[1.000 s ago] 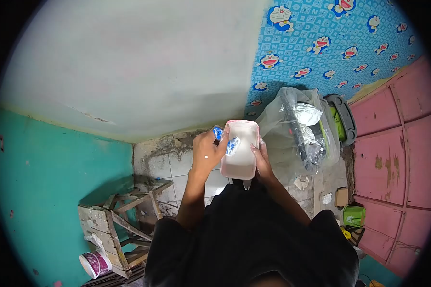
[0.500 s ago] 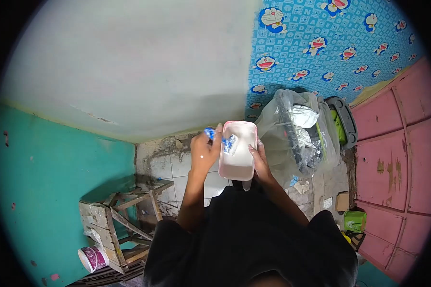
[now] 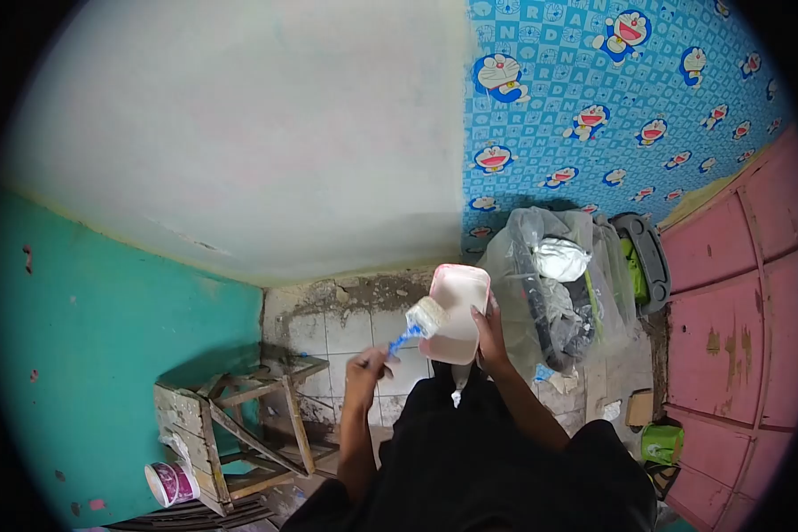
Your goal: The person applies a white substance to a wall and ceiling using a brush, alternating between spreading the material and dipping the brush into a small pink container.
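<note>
My left hand (image 3: 366,372) is closed round the blue handle of a paintbrush (image 3: 427,316). The brush's wide, whitish head points up and right, at the left rim of a tray. That tray (image 3: 459,348) is a pale pink, rounded rectangular container with a whitish inside, like paint. My right hand (image 3: 491,335) grips it by its right side, thumb over the rim and the other fingers mostly hidden beneath. The tray is held in front of my body, above the tiled floor (image 3: 350,332).
A whitish wall (image 3: 239,133) meets blue cartoon wallpaper (image 3: 550,89) ahead. A wooden trestle (image 3: 191,430) and a paint bucket (image 3: 170,483) stand at the left. Plastic-covered things (image 3: 559,284) stand at the right, near a pink panelled wall (image 3: 718,337).
My left hand has drawn down and back, lifting the brush head from inside the tray to its left rim. The tray sits lower in view and slightly right as the camera view tilts up.
</note>
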Tool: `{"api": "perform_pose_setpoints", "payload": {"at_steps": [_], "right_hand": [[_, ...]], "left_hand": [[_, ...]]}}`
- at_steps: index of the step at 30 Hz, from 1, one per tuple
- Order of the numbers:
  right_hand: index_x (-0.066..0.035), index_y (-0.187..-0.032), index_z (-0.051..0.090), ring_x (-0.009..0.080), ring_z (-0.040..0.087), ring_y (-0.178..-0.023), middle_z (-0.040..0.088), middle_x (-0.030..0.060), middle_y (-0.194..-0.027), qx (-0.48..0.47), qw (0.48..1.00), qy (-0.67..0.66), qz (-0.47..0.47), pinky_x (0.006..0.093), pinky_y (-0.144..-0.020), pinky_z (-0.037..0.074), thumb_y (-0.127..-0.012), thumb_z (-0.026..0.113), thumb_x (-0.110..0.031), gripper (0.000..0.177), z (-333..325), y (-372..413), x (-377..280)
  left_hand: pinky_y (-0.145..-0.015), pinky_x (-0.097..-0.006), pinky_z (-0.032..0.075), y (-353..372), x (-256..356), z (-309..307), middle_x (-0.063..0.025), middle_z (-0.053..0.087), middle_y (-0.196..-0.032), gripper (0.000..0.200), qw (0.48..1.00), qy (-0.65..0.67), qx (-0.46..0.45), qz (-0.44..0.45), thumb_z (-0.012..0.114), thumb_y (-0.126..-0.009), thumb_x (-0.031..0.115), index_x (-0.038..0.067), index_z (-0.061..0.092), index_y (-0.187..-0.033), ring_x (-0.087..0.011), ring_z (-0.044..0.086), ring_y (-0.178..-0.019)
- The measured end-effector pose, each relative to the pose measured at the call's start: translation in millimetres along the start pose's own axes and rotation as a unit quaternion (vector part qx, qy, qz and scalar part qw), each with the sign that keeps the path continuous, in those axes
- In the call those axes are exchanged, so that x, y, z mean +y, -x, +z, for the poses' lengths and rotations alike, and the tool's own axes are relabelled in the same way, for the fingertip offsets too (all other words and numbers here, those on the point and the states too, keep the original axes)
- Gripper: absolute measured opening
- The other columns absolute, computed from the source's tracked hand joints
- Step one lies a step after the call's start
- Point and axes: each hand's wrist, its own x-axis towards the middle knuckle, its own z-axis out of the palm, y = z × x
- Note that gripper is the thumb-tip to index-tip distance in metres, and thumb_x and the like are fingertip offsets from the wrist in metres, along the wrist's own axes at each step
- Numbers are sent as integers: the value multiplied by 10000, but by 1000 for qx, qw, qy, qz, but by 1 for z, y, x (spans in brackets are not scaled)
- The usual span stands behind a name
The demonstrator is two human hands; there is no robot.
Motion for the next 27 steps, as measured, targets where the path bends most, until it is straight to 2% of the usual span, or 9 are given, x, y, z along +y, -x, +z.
{"api": "perform_pose_setpoints", "payload": {"at_steps": [3,5,7,10,13,15,17,22,27], "right_hand": [[-51,-1522,193,222,450,-1275,396,155,-1440,0,1000,18,-6,364,-1047,395,-969,577,-161,681,-6,-10,10],[-54,-1525,189,225,448,-1277,390,152,-1446,8,1000,27,-4,365,-1051,390,-961,583,-156,696,-12,-15,17],[-55,-1529,186,227,445,-1280,387,149,-1448,28,999,26,7,366,-1054,386,-953,586,-145,707,-13,-25,26],[-53,-1530,186,231,439,-1286,383,148,-1451,35,998,42,-18,367,-1058,379,-941,589,-125,717,-12,-34,33],[-47,-1531,173,233,434,-1292,379,156,-1453,51,996,61,-47,370,-1060,377,-938,590,-109,728,-18,-46,58],[-42,-1531,161,240,430,-1300,372,168,-1458,67,994,83,-28,375,-1068,371,-936,586,-96,733,-12,-47,60],[-37,-1531,148,246,429,-1304,374,180,-1454,80,992,99,-20,379,-1076,365,-936,580,-80,736,-13,-45,66],[-25,-1528,131,260,430,-1312,397,192,-1433,111,986,123,-9,394,-1093,351,-925,563,-39,742,-33,-35,104],[-27,-1533,99,272,414,-1329,384,186,-1443,101,986,123,43,402,-1104,342,-896,564,-15,789,-64,-27,146]], "left_hand": [[-595,-222,379,2,-19,-3,-1,618,-757,232,993,-48,-108,-2,588,-981,226,26,655,-882,-74,518,-646],[-602,-216,365,-6,-25,-2,25,548,-757,232,989,-27,-143,-32,550,-1007,260,30,588,-1006,-65,477,-656],[-577,-216,348,-27,-31,-1,32,511,-735,234,988,31,-142,-45,536,-1013,258,28,576,-1008,-61,458,-643],[-547,-222,332,-74,-33,6,36,483,-711,226,992,53,-100,-48,528,-1016,253,35,578,-981,-57,431,-625],[-533,-240,333,-148,-44,21,35,465,-694,230,997,-71,-30,8,520,-1019,255,45,571,-938,-59,410,-613],[-554,-283,358,-213,-67,26,0,480,-703,290,974,-175,8,142,518,-1020,291,16,554,-935,-98,422,-624],[-576,-316,364,-249,-46,53,-34,462,-707,290,977,-103,43,181,507,-1020,278,11,528,-908,-130,424,-641],[-590,-337,364,-339,-63,103,-55,435,-714,286,954,-88,100,268,470,-1032,256,10,508,-891,-143,412,-649],[-586,-367,361,-416,-179,129,-90,453,-713,318,940,-96,145,292,450,-1035,276,7,502,-873,-197,426,-635]]}}
